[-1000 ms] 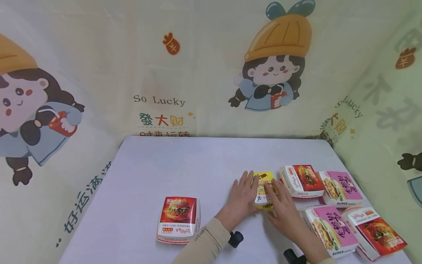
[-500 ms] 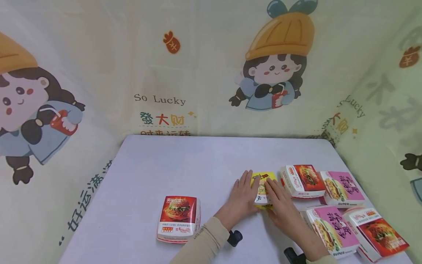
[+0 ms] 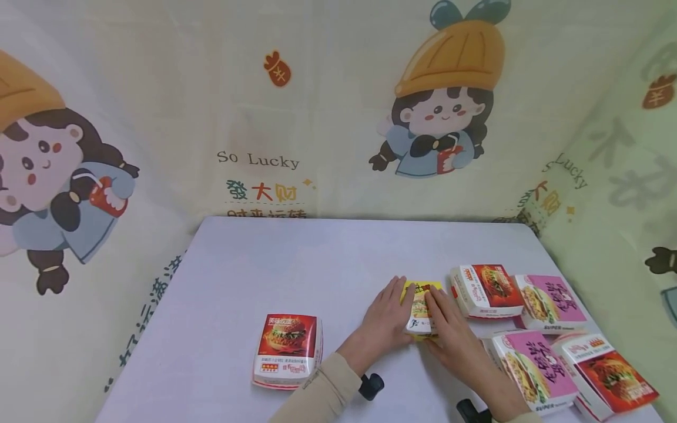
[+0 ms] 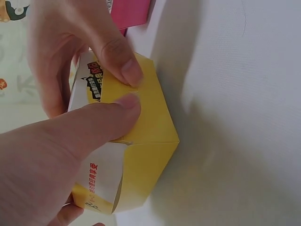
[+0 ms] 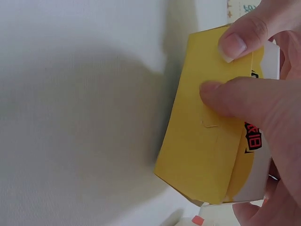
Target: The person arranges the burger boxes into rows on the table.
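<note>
A yellow-and-white burger box (image 3: pixel 423 289) sits on the table between my two hands. My left hand (image 3: pixel 384 318) grips its left side, and my right hand (image 3: pixel 459 341) holds the right side, with fingers lying over the top. In the left wrist view, both thumbs press on the yellow front panel (image 4: pixel 150 113), their tips close together. The right wrist view shows the same panel with a small slit (image 5: pixel 210 124) below the right thumb (image 5: pixel 225 96). A gap shows along one corner edge of the box in the left wrist view. The far fingers are partly hidden.
A red-and-white burger box (image 3: pixel 288 351) stands alone to the left. At right are two pink boxes (image 3: pixel 552 299) and two more red ones (image 3: pixel 489 288), set close together near the right table edge. A printed curtain (image 3: pixel 338 117) surrounds the white table (image 3: pixel 264 258).
The yellow box has shifted slightly toward me, and its top looks a little more tilted. My right fingers have drawn closer together on its top. The other boxes have stayed put.
</note>
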A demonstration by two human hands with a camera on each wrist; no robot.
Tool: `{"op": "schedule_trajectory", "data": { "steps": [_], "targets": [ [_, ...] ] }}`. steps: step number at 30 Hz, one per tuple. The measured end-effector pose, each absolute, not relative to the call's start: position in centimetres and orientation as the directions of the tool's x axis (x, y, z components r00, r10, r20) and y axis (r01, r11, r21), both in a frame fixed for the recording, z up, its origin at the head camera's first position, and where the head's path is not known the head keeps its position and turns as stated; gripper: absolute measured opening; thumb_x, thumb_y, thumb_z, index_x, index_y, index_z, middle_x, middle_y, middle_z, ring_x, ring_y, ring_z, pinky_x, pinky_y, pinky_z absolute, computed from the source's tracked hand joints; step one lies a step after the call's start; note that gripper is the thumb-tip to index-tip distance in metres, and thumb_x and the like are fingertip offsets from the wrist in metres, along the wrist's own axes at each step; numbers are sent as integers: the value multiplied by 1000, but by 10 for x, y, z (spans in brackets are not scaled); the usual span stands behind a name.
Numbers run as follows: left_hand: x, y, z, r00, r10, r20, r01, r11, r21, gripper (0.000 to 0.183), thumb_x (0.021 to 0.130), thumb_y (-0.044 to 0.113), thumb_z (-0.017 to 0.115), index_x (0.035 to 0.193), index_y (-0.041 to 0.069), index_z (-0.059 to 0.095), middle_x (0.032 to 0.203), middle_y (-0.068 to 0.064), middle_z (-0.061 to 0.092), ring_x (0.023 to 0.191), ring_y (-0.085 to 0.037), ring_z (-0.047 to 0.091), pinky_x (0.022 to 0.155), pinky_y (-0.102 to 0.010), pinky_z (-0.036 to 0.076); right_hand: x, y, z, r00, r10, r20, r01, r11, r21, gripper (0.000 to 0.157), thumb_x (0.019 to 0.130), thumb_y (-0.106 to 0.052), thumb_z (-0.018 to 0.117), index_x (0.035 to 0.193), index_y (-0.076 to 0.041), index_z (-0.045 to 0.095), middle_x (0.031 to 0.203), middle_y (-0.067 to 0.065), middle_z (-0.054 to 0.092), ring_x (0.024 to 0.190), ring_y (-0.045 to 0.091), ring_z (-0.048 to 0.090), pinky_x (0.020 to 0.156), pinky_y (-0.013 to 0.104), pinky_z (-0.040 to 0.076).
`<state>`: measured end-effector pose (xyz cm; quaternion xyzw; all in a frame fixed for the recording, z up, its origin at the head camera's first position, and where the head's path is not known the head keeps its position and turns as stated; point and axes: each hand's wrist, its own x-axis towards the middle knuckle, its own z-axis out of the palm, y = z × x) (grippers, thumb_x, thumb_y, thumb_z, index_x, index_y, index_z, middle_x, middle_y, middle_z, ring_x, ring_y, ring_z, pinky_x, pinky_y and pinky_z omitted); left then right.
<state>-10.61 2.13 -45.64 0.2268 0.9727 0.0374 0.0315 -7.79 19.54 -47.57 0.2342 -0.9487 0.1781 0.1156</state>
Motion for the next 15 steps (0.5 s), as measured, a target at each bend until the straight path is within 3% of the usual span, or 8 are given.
{"op": "schedule_trajectory", "data": {
  "steps": [1, 5, 9, 11, 15],
  "targets": [
    [-105, 20, -456, -894, 447, -40, 442, 893, 84, 101, 79, 51, 79, 157, 14, 26, 164, -8, 24, 153, -22, 22, 121, -31, 30, -78, 195, -476, -863, -404, 303, -488, 824, -290, 100, 66, -6, 90, 150, 2, 36, 158, 20, 32, 143, 42, 33, 124, 29, 18],
    [-102, 16, -454, -890, 455, -22, 452, 889, 77, 100, 79, 50, 79, 157, 13, 27, 163, -8, 25, 152, -23, 23, 121, -31, 31, -78, 193, -478, -845, -418, 333, -516, 801, -304, 104, 64, -7, 92, 150, 3, 35, 157, 22, 32, 142, 42, 33, 114, 6, -5],
    [-99, 12, -453, -891, 453, -7, 452, 889, 76, 99, 80, 49, 79, 156, 12, 29, 163, -8, 26, 152, -23, 24, 121, -31, 31, -77, 190, -480, -849, -421, 320, -515, 794, -323, 103, 67, -9, 91, 151, 2, 34, 158, 22, 29, 142, 43, 31, 112, 3, -5],
    [-98, 10, -453, -893, 451, -6, 449, 890, 75, 98, 80, 49, 79, 156, 12, 30, 163, -8, 26, 152, -24, 24, 121, -31, 31, -75, 188, -480, -860, -417, 295, -502, 797, -337, 101, 69, -10, 90, 152, 1, 33, 159, 21, 28, 143, 42, 30, 113, 4, -3],
    [-96, 8, -454, -896, 443, -22, 442, 895, 56, 99, 79, 50, 79, 155, 11, 30, 162, -9, 28, 152, -24, 25, 121, -30, 31, -73, 184, -479, -880, -406, 246, -470, 819, -329, 100, 71, -12, 89, 153, -1, 33, 160, 18, 27, 145, 40, 30, 116, 28, 26]
  ]
}}
